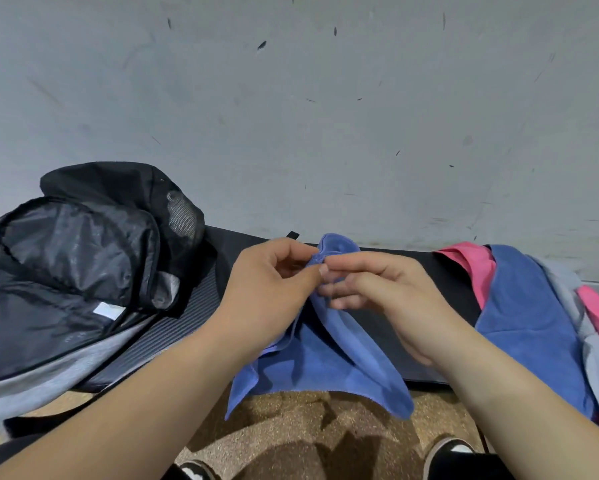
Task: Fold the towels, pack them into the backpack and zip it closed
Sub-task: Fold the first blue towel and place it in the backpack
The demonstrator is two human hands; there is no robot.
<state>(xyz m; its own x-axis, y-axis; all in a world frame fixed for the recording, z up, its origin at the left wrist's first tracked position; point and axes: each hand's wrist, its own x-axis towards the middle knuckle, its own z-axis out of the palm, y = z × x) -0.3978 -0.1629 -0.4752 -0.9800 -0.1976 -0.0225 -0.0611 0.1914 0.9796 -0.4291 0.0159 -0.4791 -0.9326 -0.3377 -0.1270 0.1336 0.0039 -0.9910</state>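
Note:
A blue towel (329,362) hangs in the middle of the view, held up by its top edge over the front of a dark mat. My left hand (270,289) pinches that top edge between thumb and fingers. My right hand (384,296) pinches the same edge right beside it, fingertips almost touching the left thumb. The black and grey backpack (69,271) lies at the left on the mat with its main compartment unzipped and its flap thrown back. A heap of towels lies at the right: another blue towel (530,327), pink ones (478,268) and a grey one (595,351).
The dark ribbed mat (187,317) runs along a grey wall (325,116). Brown speckled floor (311,431) lies in front of it. The toes of two dark shoes (447,452) show at the bottom edge.

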